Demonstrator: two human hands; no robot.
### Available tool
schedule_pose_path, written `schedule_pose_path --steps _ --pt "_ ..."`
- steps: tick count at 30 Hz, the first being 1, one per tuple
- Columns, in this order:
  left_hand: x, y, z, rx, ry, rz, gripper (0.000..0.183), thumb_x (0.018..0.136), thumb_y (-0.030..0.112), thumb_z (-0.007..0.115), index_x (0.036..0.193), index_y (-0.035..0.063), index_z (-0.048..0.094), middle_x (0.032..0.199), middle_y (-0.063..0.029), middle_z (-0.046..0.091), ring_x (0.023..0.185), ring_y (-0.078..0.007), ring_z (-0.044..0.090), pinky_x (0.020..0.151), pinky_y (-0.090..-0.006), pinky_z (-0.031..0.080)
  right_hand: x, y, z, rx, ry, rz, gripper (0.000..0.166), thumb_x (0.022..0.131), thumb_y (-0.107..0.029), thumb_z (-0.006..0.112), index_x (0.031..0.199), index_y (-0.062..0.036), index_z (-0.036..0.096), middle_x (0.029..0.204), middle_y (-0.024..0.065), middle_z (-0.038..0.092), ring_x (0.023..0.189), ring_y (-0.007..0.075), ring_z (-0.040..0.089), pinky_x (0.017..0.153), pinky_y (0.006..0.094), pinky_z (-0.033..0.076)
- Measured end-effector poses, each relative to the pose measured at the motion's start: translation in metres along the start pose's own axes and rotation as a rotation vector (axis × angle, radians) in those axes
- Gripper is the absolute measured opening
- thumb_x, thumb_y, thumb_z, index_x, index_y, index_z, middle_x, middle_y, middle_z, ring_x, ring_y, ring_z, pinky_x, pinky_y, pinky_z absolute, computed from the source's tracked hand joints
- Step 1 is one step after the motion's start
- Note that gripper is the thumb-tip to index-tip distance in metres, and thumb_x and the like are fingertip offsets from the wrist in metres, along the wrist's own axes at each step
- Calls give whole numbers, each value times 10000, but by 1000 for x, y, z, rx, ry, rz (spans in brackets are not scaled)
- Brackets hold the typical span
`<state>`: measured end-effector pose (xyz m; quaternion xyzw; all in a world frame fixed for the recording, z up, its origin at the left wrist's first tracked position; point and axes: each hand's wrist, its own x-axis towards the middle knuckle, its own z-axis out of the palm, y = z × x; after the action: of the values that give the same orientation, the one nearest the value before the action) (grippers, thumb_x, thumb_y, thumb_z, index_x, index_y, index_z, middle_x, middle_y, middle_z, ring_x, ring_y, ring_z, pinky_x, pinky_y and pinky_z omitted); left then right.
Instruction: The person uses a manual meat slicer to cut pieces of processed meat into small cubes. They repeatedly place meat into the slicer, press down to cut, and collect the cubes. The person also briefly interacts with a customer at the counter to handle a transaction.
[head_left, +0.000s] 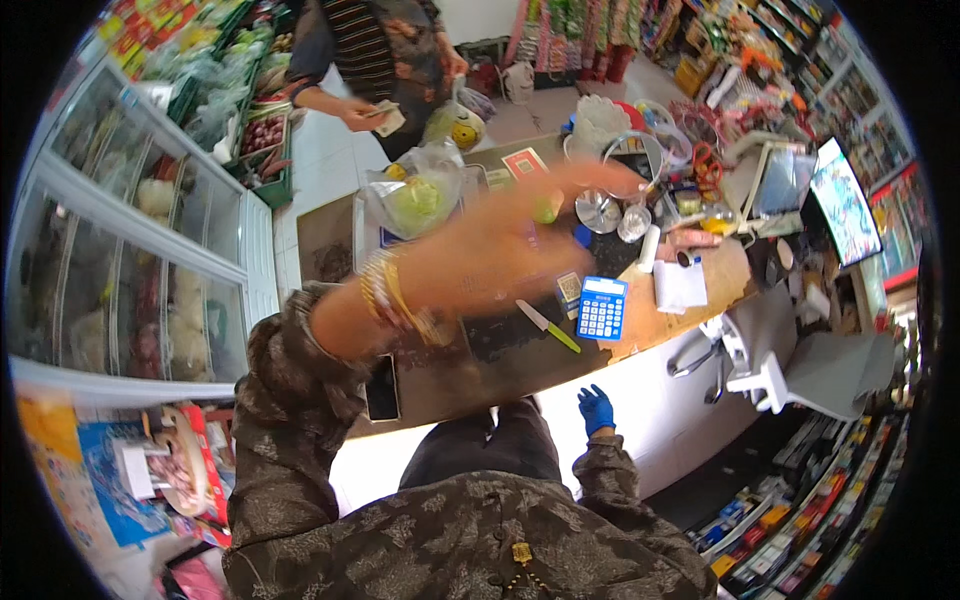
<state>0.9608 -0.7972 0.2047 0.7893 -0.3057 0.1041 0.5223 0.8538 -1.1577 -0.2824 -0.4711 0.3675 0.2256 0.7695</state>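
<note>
My bare left hand (510, 240), blurred and wearing bracelets at the wrist, reaches across above the counter (495, 375). Its fingers are apart with nothing seen in them, pointing to the right. Low on the right, my right hand (596, 409) wears a blue glove, fingers spread, beyond the counter's near edge. A blue calculator (602, 308) and a knife with a green handle (562, 337) lie on the counter near my left hand. A clear plastic bag with a green vegetable (415, 206) rests behind my left forearm. A phone (383, 388) lies at the counter's near left edge.
Across the counter stands a person (367, 52) with banknotes (388, 118) in one hand and a plastic bag (457, 124) in the other. Jars and red scissors (706, 165) crowd the counter's right end, beside a lit monitor (845, 202). A grey chair (832, 371) stands right.
</note>
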Motion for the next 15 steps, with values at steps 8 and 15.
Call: schedule_pose_path --steps 8,15 --pt "8 151 76 -104 -422 592 499 744 -6 550 1238 33 489 1202 -96 526 1105 -213 487 954 -327 380 43 19 39 45 -321 12 546 819 -36 547 1337 -88 384 1265 166 511 1093 311 539 816 379 453" --pt "14 184 99 -134 -492 609 539 735 -9 541 1266 32 459 1241 -104 497 1151 -238 443 984 -359 338 91 -21 9 7 -417 -68 468 891 -114 512 1342 -98 387 1331 167 470 1163 317 501 838 360 448"
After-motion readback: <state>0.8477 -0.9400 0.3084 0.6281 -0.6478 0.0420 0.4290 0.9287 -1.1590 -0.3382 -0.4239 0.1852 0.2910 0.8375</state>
